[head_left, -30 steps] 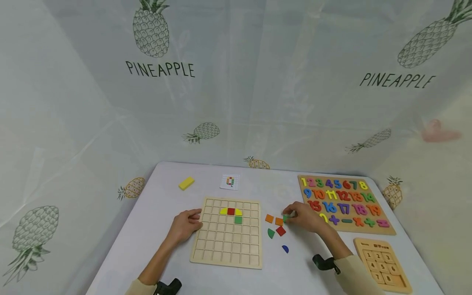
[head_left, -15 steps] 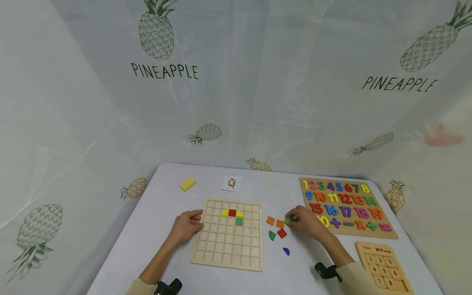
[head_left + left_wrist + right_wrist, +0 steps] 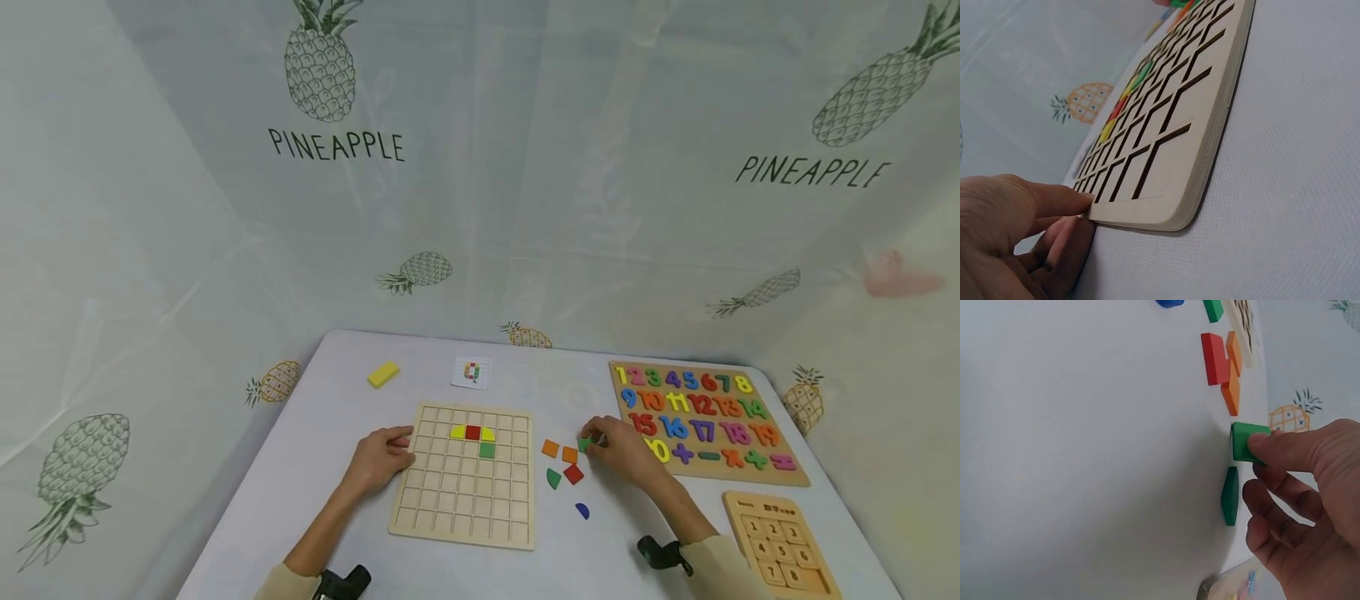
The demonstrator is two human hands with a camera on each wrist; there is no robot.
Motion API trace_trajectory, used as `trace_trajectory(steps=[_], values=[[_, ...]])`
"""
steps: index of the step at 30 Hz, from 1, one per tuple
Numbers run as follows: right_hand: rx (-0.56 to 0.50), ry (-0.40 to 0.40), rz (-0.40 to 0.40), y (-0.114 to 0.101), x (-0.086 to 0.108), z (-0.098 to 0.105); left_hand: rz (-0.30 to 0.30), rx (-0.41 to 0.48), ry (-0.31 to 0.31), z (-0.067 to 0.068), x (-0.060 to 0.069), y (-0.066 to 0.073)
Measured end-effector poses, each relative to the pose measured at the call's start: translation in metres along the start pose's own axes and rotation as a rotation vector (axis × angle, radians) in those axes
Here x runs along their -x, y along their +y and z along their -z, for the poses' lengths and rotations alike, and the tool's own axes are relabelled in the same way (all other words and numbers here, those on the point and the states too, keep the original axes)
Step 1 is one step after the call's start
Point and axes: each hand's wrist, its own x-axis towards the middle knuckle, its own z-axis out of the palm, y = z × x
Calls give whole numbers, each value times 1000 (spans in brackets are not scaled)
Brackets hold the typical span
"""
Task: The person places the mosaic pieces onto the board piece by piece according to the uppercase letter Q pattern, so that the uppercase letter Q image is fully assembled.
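Observation:
The right hand (image 3: 621, 450) pinches a green square piece (image 3: 1247, 440) between thumb and fingers, just above the table. Under that hand lies a darker green piece (image 3: 1230, 497). The left hand (image 3: 378, 460) grips the left edge of the wooden grid board (image 3: 438, 500); its fingers (image 3: 1063, 201) touch the board's rim in the left wrist view. Set in the board are a red square (image 3: 472, 432), two yellow pieces beside it and a green square (image 3: 487, 451). Between board and right hand lie orange squares (image 3: 551, 448), a red square (image 3: 573, 474) and a green quarter-round piece (image 3: 553, 478).
A pattern card (image 3: 471, 373) and a yellow block (image 3: 383, 374) lie behind the board. At the right are a coloured number board (image 3: 705, 421) and a wooden numbered tray (image 3: 780, 546). A blue half-round piece (image 3: 582, 511) lies nearer the front.
The green square has shifted slightly in the right hand's pinch and shows at its fingertips. The left hand has stayed at the board's edge. The head view has shifted slightly.

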Motion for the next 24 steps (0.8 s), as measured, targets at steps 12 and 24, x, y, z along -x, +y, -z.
trace_trajectory(steps=[12,24], values=[[-162,38,11,-40,-3,-14,0,0,4,0,0,0],[-228,-33,165,-83,-9,-46,3,9,2,-1,-1,-1]])
